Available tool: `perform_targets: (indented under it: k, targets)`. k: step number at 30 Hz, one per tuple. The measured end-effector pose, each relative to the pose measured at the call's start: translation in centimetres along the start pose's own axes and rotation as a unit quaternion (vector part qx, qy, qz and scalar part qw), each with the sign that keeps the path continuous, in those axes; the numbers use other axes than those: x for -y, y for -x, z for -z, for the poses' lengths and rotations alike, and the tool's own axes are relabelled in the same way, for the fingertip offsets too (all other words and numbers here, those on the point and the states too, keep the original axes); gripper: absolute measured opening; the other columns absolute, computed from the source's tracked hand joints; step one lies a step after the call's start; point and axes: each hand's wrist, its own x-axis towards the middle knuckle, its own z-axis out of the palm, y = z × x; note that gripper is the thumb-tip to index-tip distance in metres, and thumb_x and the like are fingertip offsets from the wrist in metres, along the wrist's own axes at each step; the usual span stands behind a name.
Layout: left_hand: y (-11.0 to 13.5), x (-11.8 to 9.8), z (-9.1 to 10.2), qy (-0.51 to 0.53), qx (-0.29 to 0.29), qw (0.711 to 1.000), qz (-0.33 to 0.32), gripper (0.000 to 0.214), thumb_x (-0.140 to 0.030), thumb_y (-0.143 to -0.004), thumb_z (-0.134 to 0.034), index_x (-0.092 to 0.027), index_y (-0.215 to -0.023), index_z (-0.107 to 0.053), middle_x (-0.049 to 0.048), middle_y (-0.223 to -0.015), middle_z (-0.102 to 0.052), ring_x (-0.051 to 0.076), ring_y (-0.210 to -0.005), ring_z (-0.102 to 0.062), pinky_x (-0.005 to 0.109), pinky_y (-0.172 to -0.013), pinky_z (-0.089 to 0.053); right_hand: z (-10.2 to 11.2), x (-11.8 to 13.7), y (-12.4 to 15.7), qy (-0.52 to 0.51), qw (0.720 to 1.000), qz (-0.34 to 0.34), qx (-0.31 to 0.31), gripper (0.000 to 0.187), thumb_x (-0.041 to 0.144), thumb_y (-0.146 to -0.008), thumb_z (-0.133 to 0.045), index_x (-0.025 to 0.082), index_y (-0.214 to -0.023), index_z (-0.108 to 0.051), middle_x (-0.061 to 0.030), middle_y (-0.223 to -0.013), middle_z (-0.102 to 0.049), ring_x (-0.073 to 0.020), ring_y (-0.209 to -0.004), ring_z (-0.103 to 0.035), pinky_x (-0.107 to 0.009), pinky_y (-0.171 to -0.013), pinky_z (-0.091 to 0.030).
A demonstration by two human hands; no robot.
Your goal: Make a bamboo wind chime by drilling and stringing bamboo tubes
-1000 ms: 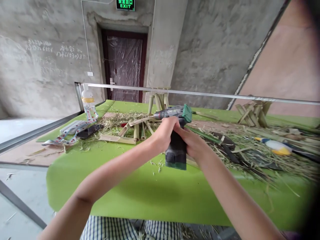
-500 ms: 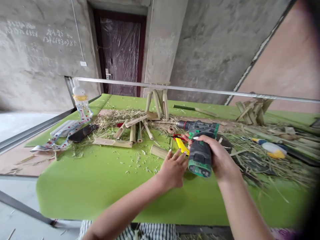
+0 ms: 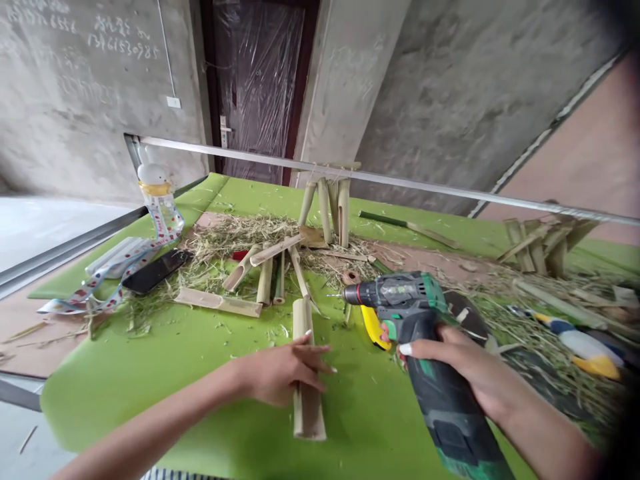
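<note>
A green-covered table (image 3: 100, 380) is strewn with pale dry bamboo shavings (image 3: 240, 237). Near its left edge, a clear plastic bottle with a white cap (image 3: 159, 207) is stood upright, with a patterned ribbon strap (image 3: 105, 287) trailing beside a black smartphone (image 3: 156, 271). A tall bamboo frame (image 3: 325, 207) is set near the far edge, a squat bamboo frame (image 3: 540, 247) towards the right, and a white, blue and yellow plastic object (image 3: 585, 350) is laid near the right edge. Beyond the table, a brown door wrapped in clear plastic sheeting (image 3: 257, 87) is seen.

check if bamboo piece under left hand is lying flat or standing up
Lying flat: the bamboo piece rests lengthwise on the green mat, under the left hand.
</note>
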Motion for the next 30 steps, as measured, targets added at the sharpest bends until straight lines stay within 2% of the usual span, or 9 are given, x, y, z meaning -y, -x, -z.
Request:
perform_targets:
  k: [3, 6, 9, 12, 15, 18, 21, 24, 30]
  targets:
    - [0.0, -0.1, 0.1, 0.067, -0.07, 0.991, 0.089, 0.03, -0.004, -0.073, -0.041, -0.017, -0.08, -0.067, 0.0072, -0.093, -0.068, 0.024, -0.115, -0.053, 0.048, -0.107, -0.034, -1.0, 0.0, 0.1, 0.004, 1.0, 0.002, -0.004, 0.026, 0.032, -0.058, -0.068, 0.021, -0.08, -0.059, -0.0052, -0.065, -0.066, -0.0212, -0.057, -0.062, -0.031, -0.049, -0.051]
    - [-0.3, 0.4, -1.2, -0.002, -0.16, 0.967, 0.201, 0.035, -0.026, -0.073, -0.057, -0.012, -0.105, -0.06, 0.0179, -0.123, -0.052, 0.036, -0.124, -0.039, 0.057, -0.103, -0.033, -1.9, -0.1, 0.3, 0.01, 1.0, 0.0, -0.029, 0.024, 0.034, -0.055, -0.069, 0.022, -0.072, -0.058, -0.0033, -0.057, -0.062, -0.021, -0.054, -0.06, -0.031, -0.046, -0.049]
    - [0.0, 1.6, -2.2, 0.0, -0.174, 0.943, 0.284, 0.105, -0.034, -0.065, -0.067, -0.009, -0.144, -0.002, 0.0257, -0.148, 0.002, 0.046, -0.129, -0.023, 0.055, -0.096, -0.043, -2.4, -0.3, 0.6, -0.003, 0.999, 0.0, -0.051, 0.025, 0.039, -0.052, -0.07, 0.023, -0.067, -0.059, -0.0053, -0.057, -0.062, -0.0217, -0.052, -0.058, -0.031, -0.045, -0.048]
    - [0.5, 2.5, -1.7, 0.036, -0.126, 0.956, 0.264, 0.112, -0.02, -0.068, -0.058, -0.019, -0.137, 0.03, 0.0231, -0.149, 0.006, 0.04, -0.113, -0.048, 0.04, -0.07, -0.058, -2.3, -0.6, 1.1, -0.029, 0.997, -0.009, -0.073, 0.029, 0.044, -0.048, -0.072, 0.023, -0.066, -0.062, -0.0084, -0.062, -0.065, -0.0222, -0.054, -0.059, -0.03, -0.044, -0.047]
    - [0.7, 2.7, 0.2, 0.033, -0.02, 0.982, 0.183, 0.093, -0.007, -0.071, -0.04, -0.031, -0.142, 0.017, 0.0119, -0.151, -0.01, 0.024, -0.088, -0.064, 0.028, -0.051, -0.055, -2.0, -0.8, 2.0, -0.037, 0.996, -0.027, -0.083, 0.033, 0.044, -0.043, -0.074, 0.024, -0.067, -0.064, -0.0094, -0.065, -0.067, -0.024, -0.056, -0.06, -0.03, -0.045, -0.048]
    - [0.7, 2.6, 1.9, 0.021, 0.022, 0.991, 0.132, 0.084, -0.004, -0.074, -0.031, -0.034, -0.144, 0.005, -0.0008, -0.153, -0.002, 0.025, -0.112, -0.054, 0.026, -0.064, -0.056, -1.8, -0.9, 3.1, -0.034, 0.995, -0.042, -0.088, 0.035, 0.042, -0.04, -0.075, 0.025, -0.068, -0.064, -0.0085, -0.063, -0.067, -0.0262, -0.059, -0.061, -0.031, -0.048, -0.05]
    - [0.7, 3.3, 2.5, -0.02, -0.03, 0.977, 0.21, 0.081, -0.008, -0.073, -0.044, -0.018, -0.146, -0.008, 0.0069, -0.152, -0.007, 0.03, -0.131, -0.03, 0.032, -0.089, -0.051, -1.8, -1.1, 4.0, -0.034, 0.994, -0.045, -0.089, 0.043, 0.042, -0.037, -0.078, 0.025, -0.075, -0.066, -0.007, -0.069, -0.069, -0.027, -0.065, -0.062, -0.031, -0.056, -0.053]
    - [0.7, 4.2, 2.7, -0.058, -0.055, 0.963, 0.256, 0.063, -0.013, -0.073, -0.056, -0.01, -0.134, -0.041, 0.0142, -0.14, -0.038, 0.029, -0.127, -0.038, 0.04, -0.103, -0.04, -1.6, -1.7, 4.4, -0.045, 0.996, -0.029, -0.068, 0.046, 0.042, -0.036, -0.079, 0.025, -0.077, -0.068, -0.007, -0.083, -0.071, -0.0294, -0.076, -0.063, -0.032, -0.068, -0.054]
    - [0.9, 4.8, 4.0, -0.036, 0.014, 0.981, 0.192, 0.069, -0.033, -0.068, -0.07, -0.017, -0.131, -0.046, 0.0111, -0.119, -0.058, 0.023, -0.096, -0.059, 0.035, -0.077, -0.052, -1.2, -3.4, 4.9, -0.021, 0.996, -0.072, -0.041, 0.054, 0.042, -0.039, -0.079, 0.027, -0.09, -0.07, -0.0058, -0.093, -0.07, -0.0318, -0.084, -0.062, -0.033, -0.068, -0.053]
